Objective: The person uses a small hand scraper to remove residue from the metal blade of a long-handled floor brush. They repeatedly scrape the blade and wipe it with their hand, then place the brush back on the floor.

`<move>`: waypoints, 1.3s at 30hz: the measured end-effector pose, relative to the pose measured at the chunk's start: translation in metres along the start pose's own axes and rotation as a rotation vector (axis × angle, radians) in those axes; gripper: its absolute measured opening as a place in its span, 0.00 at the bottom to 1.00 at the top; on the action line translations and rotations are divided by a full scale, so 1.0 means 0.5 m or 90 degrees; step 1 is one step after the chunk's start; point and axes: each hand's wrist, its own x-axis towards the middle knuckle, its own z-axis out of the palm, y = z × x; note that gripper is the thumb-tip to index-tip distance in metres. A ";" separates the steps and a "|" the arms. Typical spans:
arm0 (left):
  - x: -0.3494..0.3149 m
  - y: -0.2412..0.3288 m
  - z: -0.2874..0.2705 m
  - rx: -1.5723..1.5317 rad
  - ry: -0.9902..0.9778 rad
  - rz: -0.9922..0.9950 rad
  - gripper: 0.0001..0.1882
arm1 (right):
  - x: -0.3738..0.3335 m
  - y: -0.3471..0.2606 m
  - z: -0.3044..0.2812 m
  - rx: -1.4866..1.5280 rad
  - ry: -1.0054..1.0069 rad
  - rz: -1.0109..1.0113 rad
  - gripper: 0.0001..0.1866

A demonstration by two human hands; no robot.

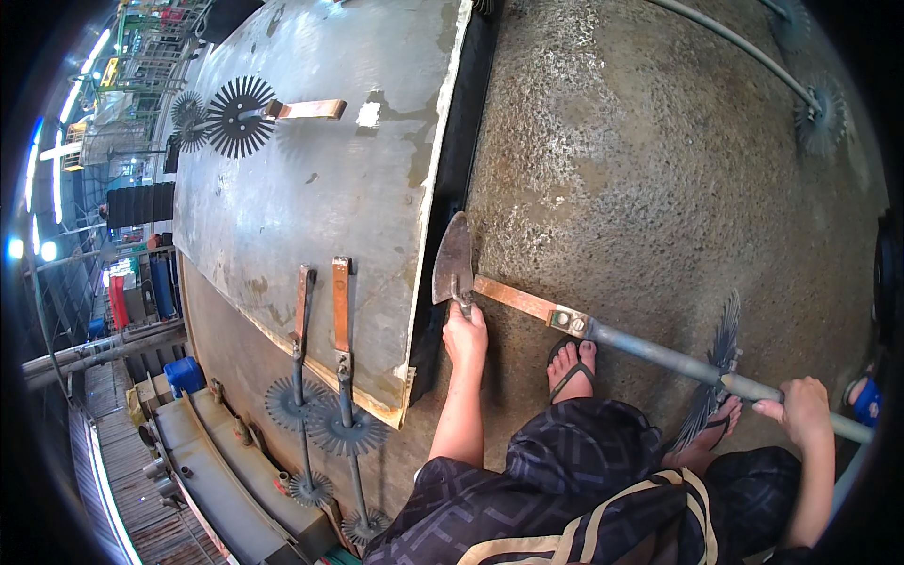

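Observation:
My left hand point(465, 337) is wrapped round the handle of a trowel point(454, 256), its pointed, worn blade aimed away from me. Just right of the blade lies the free end of a copper strap point(516, 298); whether they touch, I cannot tell. That strap is bolted to a long grey metal rod point(650, 351), which slants down to the right. On the rod sits a toothed disc point(721, 363), seen nearly edge-on. My right hand point(805, 412) grips the rod beyond the disc, thumb along it.
A metal-topped table point(377, 207) stands at left, its edge near the trowel. On it are a black toothed disc point(240, 117) with a copper strap and two strapped rods point(346, 395) overhanging the near edge. Another rod point(744, 42) lies far right. My sandalled foot point(572, 372) is beneath the held rod.

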 end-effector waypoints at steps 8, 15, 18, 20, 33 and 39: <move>-0.016 0.016 0.001 -0.132 -0.010 -0.018 0.15 | -0.004 -0.006 -0.005 0.015 -0.019 0.008 0.34; -0.027 0.004 0.016 -0.198 0.037 0.011 0.13 | -0.003 -0.007 -0.015 0.027 -0.049 0.022 0.33; -0.075 0.033 0.001 -0.163 -0.030 0.031 0.13 | 0.003 -0.001 -0.008 0.014 -0.045 0.010 0.33; -0.110 0.040 0.005 -0.188 -0.067 0.074 0.12 | 0.003 -0.002 -0.012 0.017 -0.051 0.010 0.33; -0.084 0.023 -0.057 -0.108 -0.124 0.130 0.17 | 0.020 -0.006 -0.054 -0.025 -0.245 -0.011 0.43; -0.025 0.074 0.015 -0.465 -0.181 -0.057 0.12 | -0.002 0.009 -0.073 0.022 -0.207 0.025 0.45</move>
